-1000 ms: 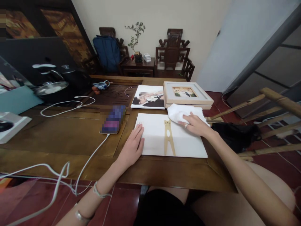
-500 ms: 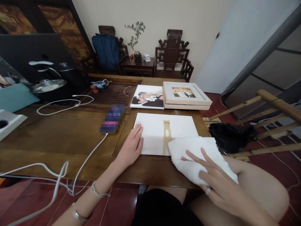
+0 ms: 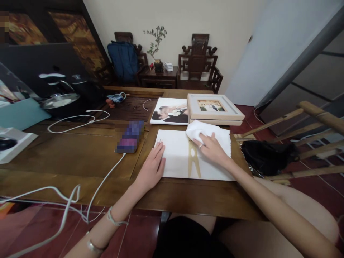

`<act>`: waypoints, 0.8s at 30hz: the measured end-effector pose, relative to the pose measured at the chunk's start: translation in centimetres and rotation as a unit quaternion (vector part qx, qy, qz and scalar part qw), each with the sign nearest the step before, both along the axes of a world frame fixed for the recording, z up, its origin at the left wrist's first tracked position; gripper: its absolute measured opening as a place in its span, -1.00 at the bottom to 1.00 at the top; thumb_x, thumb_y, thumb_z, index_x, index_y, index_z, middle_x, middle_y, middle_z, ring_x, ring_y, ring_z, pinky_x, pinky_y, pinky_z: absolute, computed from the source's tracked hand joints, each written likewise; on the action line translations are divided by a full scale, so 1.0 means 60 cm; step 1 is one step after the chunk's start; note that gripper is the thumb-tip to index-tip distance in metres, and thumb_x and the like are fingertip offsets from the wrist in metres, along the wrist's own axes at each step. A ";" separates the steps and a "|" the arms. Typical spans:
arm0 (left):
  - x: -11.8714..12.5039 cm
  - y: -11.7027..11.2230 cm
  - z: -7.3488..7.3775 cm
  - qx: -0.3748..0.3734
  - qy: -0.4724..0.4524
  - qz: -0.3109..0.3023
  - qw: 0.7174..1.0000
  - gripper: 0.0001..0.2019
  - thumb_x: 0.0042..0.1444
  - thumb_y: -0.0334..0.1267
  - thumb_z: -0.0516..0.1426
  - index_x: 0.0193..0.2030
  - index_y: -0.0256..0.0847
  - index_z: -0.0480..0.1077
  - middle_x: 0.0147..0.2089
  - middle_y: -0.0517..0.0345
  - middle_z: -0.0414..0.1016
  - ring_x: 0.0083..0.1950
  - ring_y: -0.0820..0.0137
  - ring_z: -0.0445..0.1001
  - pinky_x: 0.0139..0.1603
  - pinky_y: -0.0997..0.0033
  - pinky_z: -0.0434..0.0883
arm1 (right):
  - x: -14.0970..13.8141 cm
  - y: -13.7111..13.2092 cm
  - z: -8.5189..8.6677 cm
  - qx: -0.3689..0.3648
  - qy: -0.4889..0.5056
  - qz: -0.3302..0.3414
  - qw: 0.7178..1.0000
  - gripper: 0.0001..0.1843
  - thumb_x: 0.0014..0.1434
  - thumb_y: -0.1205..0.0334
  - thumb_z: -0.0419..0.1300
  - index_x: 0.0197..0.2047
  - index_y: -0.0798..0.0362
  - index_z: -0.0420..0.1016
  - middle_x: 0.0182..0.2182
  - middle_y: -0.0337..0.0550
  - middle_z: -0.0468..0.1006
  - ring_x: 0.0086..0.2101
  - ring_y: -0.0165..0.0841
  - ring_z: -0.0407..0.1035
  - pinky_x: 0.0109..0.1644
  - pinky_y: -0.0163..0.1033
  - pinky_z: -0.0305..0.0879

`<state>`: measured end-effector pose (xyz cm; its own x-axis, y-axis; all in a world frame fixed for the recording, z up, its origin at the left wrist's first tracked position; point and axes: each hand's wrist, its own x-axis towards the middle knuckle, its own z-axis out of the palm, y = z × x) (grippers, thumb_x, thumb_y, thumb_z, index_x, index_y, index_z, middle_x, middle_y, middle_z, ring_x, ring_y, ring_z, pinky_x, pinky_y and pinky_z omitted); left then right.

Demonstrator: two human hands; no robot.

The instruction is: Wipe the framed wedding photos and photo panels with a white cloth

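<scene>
A flat white board point(image 3: 173, 157), with a gold-coloured forked piece point(image 3: 192, 161) on its face, lies near the table's front edge. My left hand point(image 3: 153, 166) rests flat on the board's left edge, fingers stretched out and holding nothing. With my right hand point(image 3: 213, 148) I grip a white fluffy cloth point(image 3: 221, 134) pressed on the far right part of the board. The cloth hides the board's upper right corner and the top of the gold piece. Some right fingertips are sunk into its folds.
Behind the board lie a photo panel point(image 3: 170, 111) and stacked pale wooden frames point(image 3: 231, 111). A phone point(image 3: 130, 138) on a charging cable point(image 3: 105, 179) is to the left. Farther left stand a lidded pot point(image 3: 61, 104) and a white box point(image 3: 18, 143). A bamboo chair point(image 3: 319, 111) is at right.
My right hand has slid the cloth from the board's near right corner to its far side, uncovering the gold piece's forked lower end. My left hand stays on the left edge.
</scene>
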<state>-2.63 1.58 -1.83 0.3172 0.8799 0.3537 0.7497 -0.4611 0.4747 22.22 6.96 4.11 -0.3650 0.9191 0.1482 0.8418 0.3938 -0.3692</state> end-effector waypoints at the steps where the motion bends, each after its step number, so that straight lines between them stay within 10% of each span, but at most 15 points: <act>1: 0.000 0.000 0.000 0.000 0.000 0.001 1.000 -0.54 0.30 -0.29 -0.13 0.32 -0.32 0.06 0.38 -0.19 0.04 0.42 0.18 -0.05 0.36 -0.03 0.04 | -0.012 -0.006 -0.004 0.007 -0.010 0.013 1.000 -0.76 0.30 0.28 -0.13 -0.17 0.06 0.35 -0.14 0.03 0.54 0.04 -0.05 0.32 0.23 0.37 -0.19; 5: 0.000 0.000 -0.002 0.004 0.000 0.000 1.000 -0.54 0.29 -0.30 -0.13 0.31 -0.34 0.06 0.38 -0.21 0.03 0.42 0.19 -0.05 0.36 -0.02 0.05 | -0.041 -0.086 -0.016 0.035 -0.066 0.110 0.991 -0.70 0.12 0.49 -0.06 -0.15 0.11 0.40 0.17 0.19 0.30 0.28 0.01 -0.12 0.22 0.45 -0.28; 12: 0.001 0.001 -0.004 0.007 -0.002 -0.003 1.000 -0.54 0.29 -0.31 -0.13 0.31 -0.33 0.05 0.38 -0.22 0.03 0.42 0.16 -0.05 0.35 -0.06 0.05 | -0.045 -0.232 -0.001 -0.005 -0.077 0.193 0.978 -0.72 0.07 0.46 0.02 -0.21 0.04 0.45 0.29 -0.01 0.13 0.30 0.00 -0.21 0.23 0.48 -0.26; 24: 0.001 0.001 -0.002 0.004 -0.009 -0.002 1.000 -0.54 0.29 -0.29 -0.12 0.31 -0.33 0.08 0.38 -0.22 0.05 0.42 0.18 -0.04 0.35 -0.03 0.04 | -0.076 0.005 0.016 0.015 -0.162 0.155 0.974 -0.68 0.22 0.41 -0.05 0.00 0.19 0.38 0.12 0.27 0.34 0.26 0.05 -0.05 0.14 0.44 -0.07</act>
